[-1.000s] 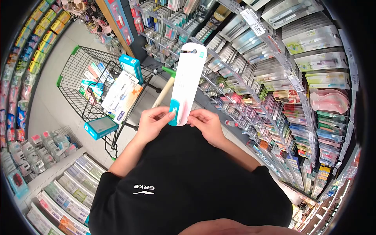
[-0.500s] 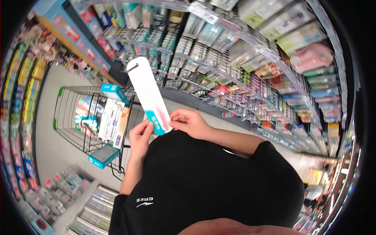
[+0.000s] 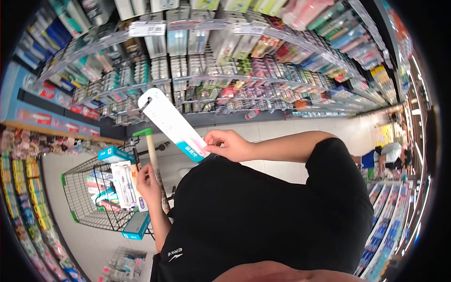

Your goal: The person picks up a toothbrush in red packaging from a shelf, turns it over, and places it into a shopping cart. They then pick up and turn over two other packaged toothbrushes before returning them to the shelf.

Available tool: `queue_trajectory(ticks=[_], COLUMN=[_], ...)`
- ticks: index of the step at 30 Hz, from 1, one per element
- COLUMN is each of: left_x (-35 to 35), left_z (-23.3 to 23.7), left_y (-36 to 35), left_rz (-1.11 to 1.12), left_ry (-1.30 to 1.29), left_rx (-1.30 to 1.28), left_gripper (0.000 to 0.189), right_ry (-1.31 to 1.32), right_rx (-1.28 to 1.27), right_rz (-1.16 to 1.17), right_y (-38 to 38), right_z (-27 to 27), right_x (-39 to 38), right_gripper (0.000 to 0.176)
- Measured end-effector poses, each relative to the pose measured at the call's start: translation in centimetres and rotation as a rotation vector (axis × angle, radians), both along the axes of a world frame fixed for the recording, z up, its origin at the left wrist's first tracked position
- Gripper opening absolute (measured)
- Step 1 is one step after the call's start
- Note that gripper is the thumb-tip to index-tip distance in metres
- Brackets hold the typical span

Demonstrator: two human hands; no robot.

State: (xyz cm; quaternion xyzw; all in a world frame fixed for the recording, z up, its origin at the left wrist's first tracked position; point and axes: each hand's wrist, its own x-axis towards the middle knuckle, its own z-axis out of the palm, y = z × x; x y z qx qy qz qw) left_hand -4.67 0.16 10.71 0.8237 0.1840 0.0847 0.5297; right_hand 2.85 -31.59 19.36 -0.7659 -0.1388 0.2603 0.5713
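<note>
A long white package (image 3: 170, 123) with a hanging hole at its far end and a teal and pink near end slants up in front of my chest. My right hand (image 3: 228, 144) pinches its near right edge between thumb and fingers. My left hand (image 3: 149, 185) is apart from the package, beside the shopping cart (image 3: 80, 185), with its fingers loosely bent and apart. Just left of those fingers, a white and orange pack with toothbrushes pictured on it (image 3: 124, 185) rests on the cart. Two teal boxes, one farther (image 3: 112, 154) and one nearer (image 3: 136, 225), are on the cart too.
Store shelves (image 3: 202, 77) packed with hanging goods curve across the front. A red-capped bottle (image 3: 252, 114) is by the shelf base. Yellow-packaged goods (image 3: 37, 192) line the left side. Another person (image 3: 387, 155) is at the far right.
My left hand has let go of the package and moved left and down toward the cart. My right hand still holds the package, which tilts further left. The view has turned rightward.
</note>
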Motion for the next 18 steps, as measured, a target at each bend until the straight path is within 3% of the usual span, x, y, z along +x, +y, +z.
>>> queue_trajectory(ticks=[2,5,6,8,9,12,13,14,16,18], left_x=[0.4,0.1,0.2,-0.6,-0.7,-1.1,-1.2,-1.5,-1.6,-1.9], left_z=[-2.3,-4.3,-4.6,-5.1,-5.5,-8.7,-9.4,-10.2,-9.7,-9.0], left_y=[1.4,2.5,2.1,1.9,1.8,0.7,1.4,1.7,0.9,0.6], left_rz=[-0.079,-0.230,-0.288,-0.308,-0.310,-0.237,-0.244,-0.239,-0.165,-0.176], left_ry=[-0.263,-0.257,-0.263,0.050,0.082,-0.080,0.232,0.236,0.254,0.284], left_rx=[0.537,0.562,0.542,0.184,0.106,0.109,-0.057,-0.053,-0.338,-0.271], left_gripper=[0.015,0.022,0.022,0.034,0.042,0.040,0.036,0.036,0.032,0.029], right_ry=[-0.005,-0.103,-0.045,0.054,0.069,0.069,0.074,0.064,0.058,0.104], right_rx=[-0.049,-0.070,-0.041,0.032,0.154,0.165,0.167,0.209,0.249,0.287], right_rz=[-0.053,-0.165,-0.266,-0.389,-0.463,-0.627,-0.623,-0.673,-0.721,-0.694], right_y=[-2.4,-4.2,-5.0,-5.4,-5.4,-6.1,-6.3,-6.5,-7.0,-7.6], right_z=[1.4,1.9,2.0,2.1,1.6,1.3,1.2,0.9,0.5,-0.1], right_x=[-0.9,-2.6,-4.0,-4.9,-5.4,-6.1,-6.0,-6.0,-5.9,-5.7], right_gripper=[0.014,0.014,0.012,0.009,0.008,0.010,0.010,0.010,0.011,0.010])
